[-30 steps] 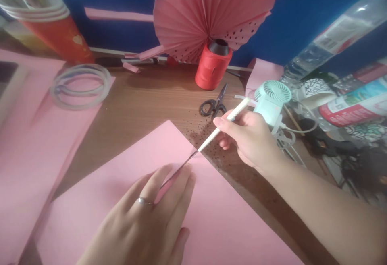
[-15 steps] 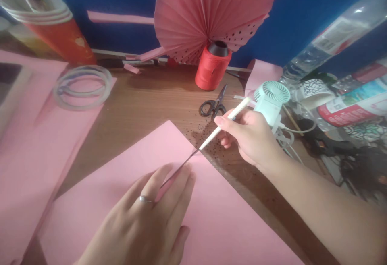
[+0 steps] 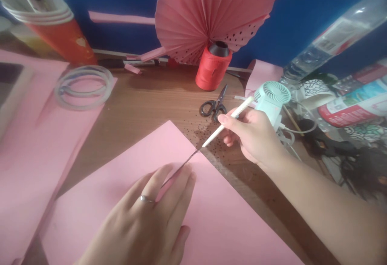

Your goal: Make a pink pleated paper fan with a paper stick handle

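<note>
A sheet of pink paper [image 3: 229,216] lies at an angle on the wooden table. My left hand [image 3: 151,208], with a ring on one finger, rests flat on the sheet, index and middle fingers slightly parted. Between those fingers a thin dark line [image 3: 181,168] runs to the sheet's right edge; I cannot tell whether it is a mark, a slit or a thin blade. At its upper end is the tip of a slim cream pen-shaped tool [image 3: 223,126]. My right hand [image 3: 250,136] pinches this tool just off the paper's edge.
Black-handled scissors [image 3: 216,106] and a red thread spool [image 3: 213,67] stand behind. A pleated pink paper fan [image 3: 211,11] leans on the blue wall. Tape rolls [image 3: 104,96], more pink paper [image 3: 18,176] and a cup [image 3: 63,35] are left; a mint fan [image 3: 269,104] and bottles [image 3: 326,39] right.
My right hand and the cream tool have shifted slightly up and right, and the dark line reaches a little further. My left hand stays on the paper.
</note>
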Available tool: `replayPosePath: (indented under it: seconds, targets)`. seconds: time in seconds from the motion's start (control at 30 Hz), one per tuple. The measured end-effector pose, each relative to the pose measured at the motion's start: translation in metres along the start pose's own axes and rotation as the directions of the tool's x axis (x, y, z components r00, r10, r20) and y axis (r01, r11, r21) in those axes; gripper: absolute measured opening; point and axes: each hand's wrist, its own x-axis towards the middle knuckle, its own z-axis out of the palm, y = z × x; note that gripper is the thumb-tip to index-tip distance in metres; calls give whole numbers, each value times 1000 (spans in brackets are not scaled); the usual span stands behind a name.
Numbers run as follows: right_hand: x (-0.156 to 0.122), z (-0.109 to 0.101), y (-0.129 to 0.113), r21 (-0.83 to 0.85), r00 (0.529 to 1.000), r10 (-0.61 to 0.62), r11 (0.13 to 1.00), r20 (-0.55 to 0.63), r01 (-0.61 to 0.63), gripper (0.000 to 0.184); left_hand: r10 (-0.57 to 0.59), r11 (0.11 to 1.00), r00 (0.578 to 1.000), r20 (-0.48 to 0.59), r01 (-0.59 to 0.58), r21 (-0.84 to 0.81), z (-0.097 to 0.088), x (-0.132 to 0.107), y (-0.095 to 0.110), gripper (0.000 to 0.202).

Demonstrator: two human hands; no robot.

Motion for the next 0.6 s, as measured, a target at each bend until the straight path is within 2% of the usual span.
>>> replayPosePath:
  seconds: [0.2, 0.37, 0.43, 0.5, 0.6]
  targets:
    - [0, -1, -1, 12, 1000, 21, 1000, -11, -21, 27, 6, 1000, 1000, -7, -6, 5, 1, 2, -1, 45]
    - [2, -2, -3, 91, 997, 8, 996, -79, -1, 24, 2, 1000, 1000, 3, -2, 1, 0, 1, 0, 45]
    - [-2, 0, -4, 92, 993, -78, 992, -84, 86, 22, 18, 1000, 1000, 0, -18, -2, 0, 1, -1, 45]
    - [-9, 4, -5, 65, 976, -214, 974, -46, 217, 18, 31, 1000, 1000, 8, -31, -3, 0, 1, -2, 45]
    - [-24, 7, -8, -47, 906, -419, 906, 51, 422, 14, 18, 1000, 1000, 20, -18, -1, 0, 0, -3, 45]
